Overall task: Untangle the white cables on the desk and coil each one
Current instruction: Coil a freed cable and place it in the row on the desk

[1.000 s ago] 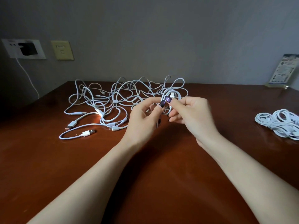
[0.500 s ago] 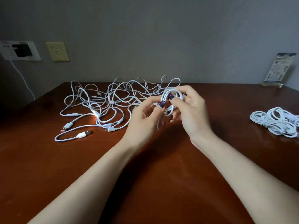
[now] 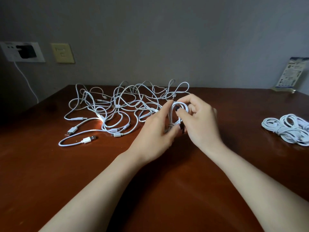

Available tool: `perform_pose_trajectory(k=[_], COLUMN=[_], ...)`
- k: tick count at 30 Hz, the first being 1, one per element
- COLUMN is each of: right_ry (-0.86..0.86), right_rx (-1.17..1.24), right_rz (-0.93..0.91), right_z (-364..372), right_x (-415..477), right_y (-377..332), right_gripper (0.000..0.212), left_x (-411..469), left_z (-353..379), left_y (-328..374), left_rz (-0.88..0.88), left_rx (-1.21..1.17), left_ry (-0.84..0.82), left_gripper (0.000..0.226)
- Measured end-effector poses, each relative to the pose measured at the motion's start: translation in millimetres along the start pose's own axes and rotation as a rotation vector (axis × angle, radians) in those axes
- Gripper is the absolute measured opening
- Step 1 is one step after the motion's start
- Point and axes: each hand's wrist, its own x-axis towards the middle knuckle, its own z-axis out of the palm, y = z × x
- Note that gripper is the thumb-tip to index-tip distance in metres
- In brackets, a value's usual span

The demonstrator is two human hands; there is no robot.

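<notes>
Near field: both forearms come in from the near edge over the dark red-brown desk (image 3: pixel 50 173) and meet a little right of centre.

Left hand (image 3: pixel 153 136): back of hand toward the camera, forefinger stretched up along the left side of a small coil (image 3: pixel 178 103), thumb pressed against the coil's lower end. Grip is narrow, a pinch on the cable.

Right hand (image 3: pixel 202 124): fingers curled round the right side of the same coil, forefinger arched over its top, dark-painted nails showing inside the loop. It holds the coil.

The coil is a few turns of white cable, held upright between the two hands just above the desk. Its lower end is hidden by fingers and motion blur, so I cannot tell whether a strand runs from it to the pile behind.

Mid field, left: a USB plug (image 3: pixel 88 139) lies nearest on a loose strand, and a second plug (image 3: pixel 71 131) is just beyond it.

Behind these, the tangle of white cables (image 3: pixel 117 106) spreads across the far left half of the desk, up to the hands.

Mid field, right: a bundle of coiled cables (image 3: pixel 289 129) lies well apart from the hands, near the right edge.

Far: a printed card (image 3: pixel 291 74) stands at the far right corner. On the grey wall at left are a white outlet (image 3: pixel 10 52) with a black adapter (image 3: pixel 26 51), a white cord (image 3: pixel 26 81) hanging from it, and a yellowish wall plate (image 3: pixel 62 53) beside it.
</notes>
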Motion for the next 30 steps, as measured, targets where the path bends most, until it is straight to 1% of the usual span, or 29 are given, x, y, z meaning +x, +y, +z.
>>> perform_pose_trajectory(k=[3,6,9,13,16,18,21,26,30], right_ry=[-0.019,-0.033,-0.066,-0.041,-0.031,-0.010,0.027,0.046,0.066], right_rx=[-0.088,-0.105,-0.113,-0.045,0.025,-0.025,-0.057,-0.076,-0.117], right_rz=[-0.087,-0.148,-0.197,-0.217,-0.219,-0.264,-0.282,-0.294,-0.283], right_z=[2.7,1.6,1.4,3.4,1.5,2.4,4.9,4.7,4.2], right_x=[-2.8,-3.9,-6.2,-8.9,-8.5,-8.5,-9.1,-9.2,-9.3], right_y=[1.2,-0.4,-2.9,-4.2,-5.8,-5.8,-6.0,-6.7,-8.5], right_gripper=[0.016,0.013,0.027,0.031,0.041,0.033,0.023,0.017,0.013], left_x=[1.0,1.7,2.7,3.6,2.4,1.7,0.7,0.8,0.4], left_z=[-0.7,-2.3,-5.2,-5.5,-6.4,-6.6,-5.9,-2.7,-1.5], left_y=[-1.3,-1.3,0.2,-0.4,2.1,3.2,2.5,0.6,1.7], left_rz=[0.062,0.091,0.053,0.057,0.065,0.065,0.054,0.028,0.048], left_rx=[0.097,0.116,0.088,0.079,0.087,0.078,0.070,0.049,0.048], left_ry=[0.055,0.084,0.141,0.176,0.201,0.211,0.243,0.294,0.280], left_gripper=[0.060,0.055,0.055,0.054,0.051,0.050,0.049,0.049,0.048])
